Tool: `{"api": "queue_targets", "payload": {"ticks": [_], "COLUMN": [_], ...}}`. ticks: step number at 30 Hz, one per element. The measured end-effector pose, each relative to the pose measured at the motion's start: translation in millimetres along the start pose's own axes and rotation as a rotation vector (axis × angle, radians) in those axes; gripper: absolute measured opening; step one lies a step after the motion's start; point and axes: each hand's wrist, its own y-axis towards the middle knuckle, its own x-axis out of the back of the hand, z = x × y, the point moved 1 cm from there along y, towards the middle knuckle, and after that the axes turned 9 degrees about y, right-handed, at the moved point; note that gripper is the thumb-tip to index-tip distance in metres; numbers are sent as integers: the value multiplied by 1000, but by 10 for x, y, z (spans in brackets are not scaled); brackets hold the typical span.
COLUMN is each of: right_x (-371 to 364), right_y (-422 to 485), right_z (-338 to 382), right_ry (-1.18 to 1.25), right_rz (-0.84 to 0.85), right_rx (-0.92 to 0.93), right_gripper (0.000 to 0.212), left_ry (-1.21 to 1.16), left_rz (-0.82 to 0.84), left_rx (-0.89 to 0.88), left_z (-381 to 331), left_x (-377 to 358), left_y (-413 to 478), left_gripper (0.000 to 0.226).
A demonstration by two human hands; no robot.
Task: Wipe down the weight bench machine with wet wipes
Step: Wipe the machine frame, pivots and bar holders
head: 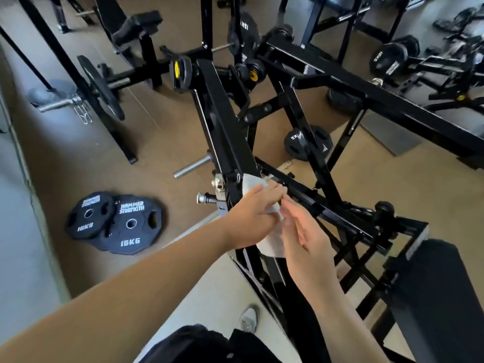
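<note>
Fingers (pixel 272 191) of left hand (pixel 248 218) grip wet wipe (pixel 273 244) on machine frame (pixel 225 132); right hand (pixel 303 239) fingers straight.

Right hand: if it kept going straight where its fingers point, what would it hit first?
Probably the wipe that the left hand holds on the machine frame, though depth is unclear.

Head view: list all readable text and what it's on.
"HAMMER STRENGTH", "15KG": larger floor plate
"10KG", brand print blurred: smaller floor plate
"KG", digit unclear: hanging plate
Upper-right plate, top plate: too blurred to read
</note>
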Motion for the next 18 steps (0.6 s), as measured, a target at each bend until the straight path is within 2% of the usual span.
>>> {"api": "queue_targets", "payload": {"ticks": [2,3,5,7,12,16,18], "right_x": [-20,-36,-75,-153,-398,-641,-763], "right_y": [219,325,467,591,827,1163,1373], "right_z": [-20,-60,-125,-140,-266,-310,-286], "right_ry": [-105,-222,-556,-792,-898,-1018,-1012], "right_rz": [64,127,238,258,247,351,385], "right_rx": [-4,-22,-11,60,103,181,173], "right_gripper": [37,32,36,47,59,69,66], "left_ry": [-253,-298,-285,-258,-130,-84,-83], "left_rz": [16,2,-58,-165,-491,-515,-509], "left_rx": [90,102,122,142,140,90,68], "left_z": [-24,-36,-43,-42,57,270,435], "left_x": [149,209,297,392,709,1049,1224], "left_y": [13,24,68,113,177,275,320], "left_gripper": [70,72,73,73,57,49,47]}}
